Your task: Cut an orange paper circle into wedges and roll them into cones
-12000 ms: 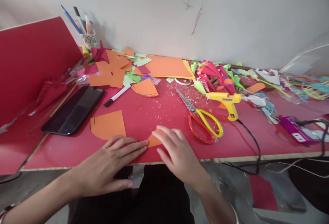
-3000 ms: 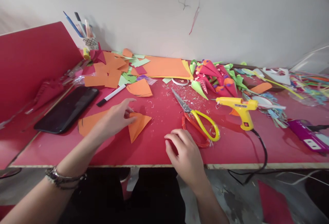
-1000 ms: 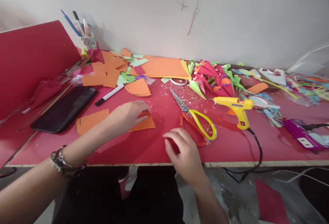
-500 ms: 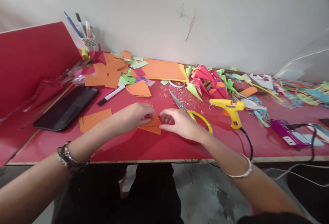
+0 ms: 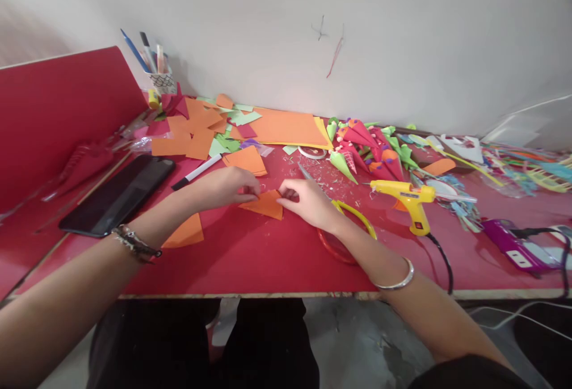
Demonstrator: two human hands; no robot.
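Between my two hands is a small piece of orange paper (image 5: 267,205), its lower corner toward me, just above the red table. My left hand (image 5: 230,187) pinches its left edge, the fingertips curled together. On the opposite side my right hand (image 5: 306,199) grips the upper right edge between thumb and fingers. Scissors (image 5: 357,216) with yellow and red handles lie partly under my right hand and forearm. Another orange paper piece (image 5: 186,233) rests beneath my left forearm. Just beyond my left hand sits a small stack of cut orange pieces (image 5: 248,160).
A black phone (image 5: 118,195) and a marker (image 5: 196,171) lie to the left. To the right are a yellow glue gun (image 5: 406,198), a purple power adapter (image 5: 516,246) and a pile of small paper cones (image 5: 361,145). Orange sheets (image 5: 286,127) lie along the wall.
The view has shifted slightly, so the table sits lower in the picture. The orange paper stays between both hands, and more of its surface shows now.
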